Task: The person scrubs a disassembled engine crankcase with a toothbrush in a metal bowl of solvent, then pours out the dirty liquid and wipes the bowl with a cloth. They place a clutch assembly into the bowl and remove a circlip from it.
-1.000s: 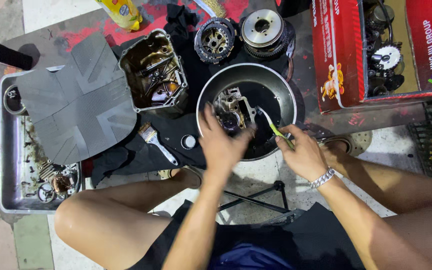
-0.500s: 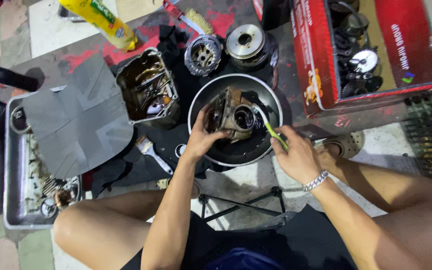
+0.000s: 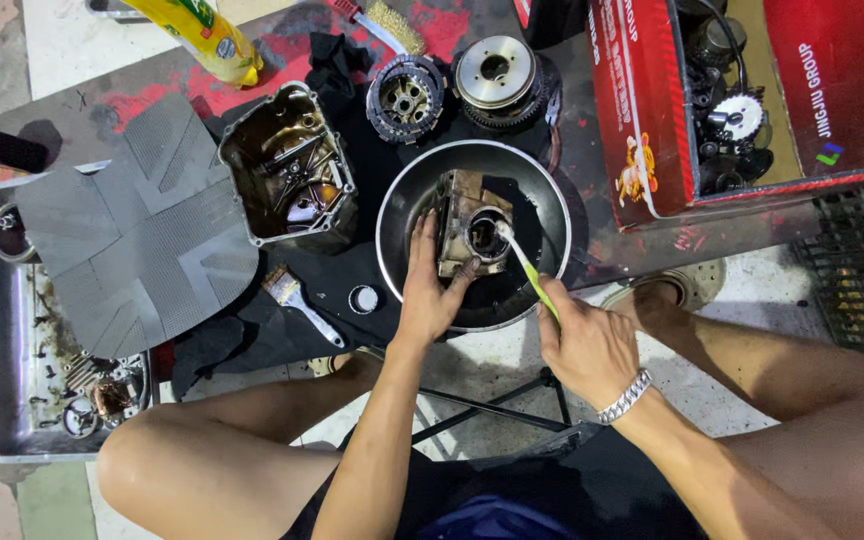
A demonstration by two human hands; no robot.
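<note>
Grimy engine part [image 3: 464, 225] under your left hand [image 3: 427, 290], fingers spread, steadying it in the pan [image 3: 392, 215]. Right hand [image 3: 582, 345] pinches a toothbrush [image 3: 524, 265], bristles at the bore. Scrubbing underway; dirt remains.

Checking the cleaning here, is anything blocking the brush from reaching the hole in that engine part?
Nothing visible. The right hand holds the brush, whose tip sits at the engine part, which the left hand steadies in the bowl.
</note>
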